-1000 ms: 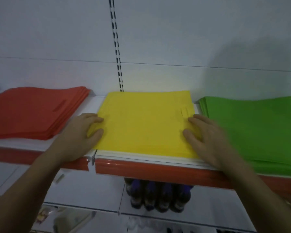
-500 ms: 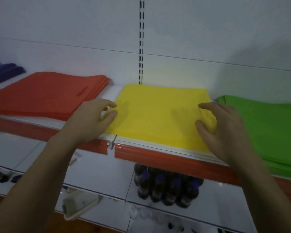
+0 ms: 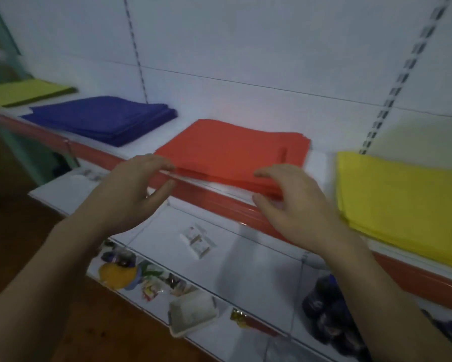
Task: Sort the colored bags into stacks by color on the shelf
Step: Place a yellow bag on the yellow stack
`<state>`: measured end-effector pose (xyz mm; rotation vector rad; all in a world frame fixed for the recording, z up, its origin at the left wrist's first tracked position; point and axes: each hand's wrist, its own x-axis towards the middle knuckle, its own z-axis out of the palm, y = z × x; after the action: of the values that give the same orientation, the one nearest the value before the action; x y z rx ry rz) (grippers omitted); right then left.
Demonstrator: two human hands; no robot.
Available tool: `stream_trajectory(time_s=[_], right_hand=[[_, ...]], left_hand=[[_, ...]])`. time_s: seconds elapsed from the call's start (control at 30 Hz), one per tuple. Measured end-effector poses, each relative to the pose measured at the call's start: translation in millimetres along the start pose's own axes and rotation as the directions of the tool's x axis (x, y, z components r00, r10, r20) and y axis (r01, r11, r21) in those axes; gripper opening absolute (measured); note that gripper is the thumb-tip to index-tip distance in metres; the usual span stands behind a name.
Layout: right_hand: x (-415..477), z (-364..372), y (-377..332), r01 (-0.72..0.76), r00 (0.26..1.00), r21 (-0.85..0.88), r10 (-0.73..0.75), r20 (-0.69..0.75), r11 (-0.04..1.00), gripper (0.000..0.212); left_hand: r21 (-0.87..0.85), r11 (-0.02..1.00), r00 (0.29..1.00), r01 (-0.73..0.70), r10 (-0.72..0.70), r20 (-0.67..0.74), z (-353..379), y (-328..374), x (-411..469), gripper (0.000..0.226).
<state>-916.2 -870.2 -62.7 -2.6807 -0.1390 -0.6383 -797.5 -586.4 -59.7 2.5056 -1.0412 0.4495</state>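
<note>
Both forearms reached forward side by side, the left hand (image 3: 130, 197) and right hand (image 3: 295, 207) palm-down with fingers loosely curved, grasping nothing. Their fingertips hung at the near corners of the red stack (image 3: 232, 152), though whether they touched it could not be told. That stack lay flat on the shelf (image 3: 214, 198) between the blue stack (image 3: 102, 118) and the yellow stack (image 3: 402, 205), its long side along the red front lip and its handle slot toward the yellow one. Behind rose a white slotted back panel (image 3: 245, 48), and a lower shelf (image 3: 245, 257) carried packets (image 3: 151, 286) and dark bottles (image 3: 331, 309).
</note>
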Motion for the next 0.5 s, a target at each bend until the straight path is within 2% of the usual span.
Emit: stream_trajectory(time_s=[0.23, 0.4, 0.5], right_hand=[[99.7, 118.2, -134.1, 0.206, 0.954, 0.122, -0.227, 0.197, 0.971, 0.048], [162.4, 186.4, -213.0, 0.317, 0.891, 0.189, -0.360, 0.275, 0.929, 0.050], [198.8, 225.5, -250.4, 0.323, 0.872, 0.227, -0.383, 0.306, 0.919, 0.056]], left_hand=[[0.120, 0.957, 0.963, 0.265, -0.268, 0.006, -74.5, -132.2, -93.1, 0.046], [0.223, 0.867, 0.892, 0.446, -0.451, -0.030, -118.4, -202.9, -145.4, 0.058], [0.273, 0.798, 0.839, 0.537, -0.540, -0.069, -136.2, -252.9, -167.2, 0.058]])
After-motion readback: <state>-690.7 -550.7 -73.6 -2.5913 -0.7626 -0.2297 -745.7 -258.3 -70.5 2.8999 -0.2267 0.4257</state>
